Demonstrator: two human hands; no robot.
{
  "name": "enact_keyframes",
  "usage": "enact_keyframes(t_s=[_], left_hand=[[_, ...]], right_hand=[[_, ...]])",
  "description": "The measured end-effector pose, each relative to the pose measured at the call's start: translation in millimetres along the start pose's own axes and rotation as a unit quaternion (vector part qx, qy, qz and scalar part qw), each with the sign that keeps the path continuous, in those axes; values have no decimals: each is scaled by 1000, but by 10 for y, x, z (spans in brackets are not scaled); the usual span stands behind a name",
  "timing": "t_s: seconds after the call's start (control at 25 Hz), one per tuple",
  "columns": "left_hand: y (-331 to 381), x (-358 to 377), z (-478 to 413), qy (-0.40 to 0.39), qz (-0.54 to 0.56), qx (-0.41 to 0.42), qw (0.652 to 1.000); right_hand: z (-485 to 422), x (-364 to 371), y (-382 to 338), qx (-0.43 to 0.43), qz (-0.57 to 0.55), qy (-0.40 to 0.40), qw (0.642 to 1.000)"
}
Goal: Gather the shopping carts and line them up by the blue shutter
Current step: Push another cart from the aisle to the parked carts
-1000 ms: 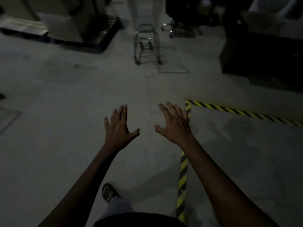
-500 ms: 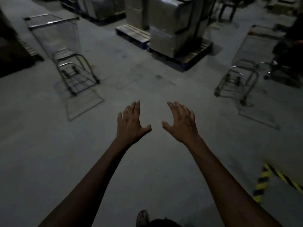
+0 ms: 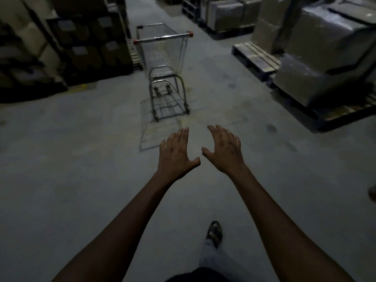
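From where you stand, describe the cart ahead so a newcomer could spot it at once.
Follow the concrete aisle between dark stacked boxes on the left and wrapped pallet loads on the right. Mid-aisle, straight ahead, stands the shopping cart: the only wire-mesh thing, its handle red-capped.

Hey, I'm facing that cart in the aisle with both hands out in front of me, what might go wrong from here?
1. The shopping cart stands free on the floor. Neither the left hand nor the right hand holds it yet, so a hasty grab may shove it away down the aisle.
2. The pallet juts out low on the right. In this dim light the sandalled foot might catch it when turning the cart.
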State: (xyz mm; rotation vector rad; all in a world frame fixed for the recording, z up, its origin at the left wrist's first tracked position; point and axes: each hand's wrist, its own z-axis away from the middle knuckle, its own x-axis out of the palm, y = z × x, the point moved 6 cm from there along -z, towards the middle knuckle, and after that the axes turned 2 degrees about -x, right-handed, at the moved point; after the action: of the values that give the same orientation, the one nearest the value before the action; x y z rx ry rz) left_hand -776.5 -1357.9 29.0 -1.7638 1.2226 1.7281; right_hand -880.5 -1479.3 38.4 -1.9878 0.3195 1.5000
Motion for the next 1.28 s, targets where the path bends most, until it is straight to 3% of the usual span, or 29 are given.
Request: enact_keyframes(t_s=[0.2, 0.56, 0.8, 1.28], left_hand=[[-155, 42, -1410, 21, -48, -46, 998], [-1073, 650, -3239, -18, -41, -157, 987], [-1795, 885, -5015, -20, -21, -164, 986], [-2862, 907, -8210, -26, -101, -128, 986]], right_hand=[[-1598, 68, 195, -87, 12, -24, 996], [-3889, 771, 410, -139, 23, -97, 985], [-5763, 1225, 411, -149, 32, -108, 982], [-9007, 1824, 493, -182, 60, -90, 977]])
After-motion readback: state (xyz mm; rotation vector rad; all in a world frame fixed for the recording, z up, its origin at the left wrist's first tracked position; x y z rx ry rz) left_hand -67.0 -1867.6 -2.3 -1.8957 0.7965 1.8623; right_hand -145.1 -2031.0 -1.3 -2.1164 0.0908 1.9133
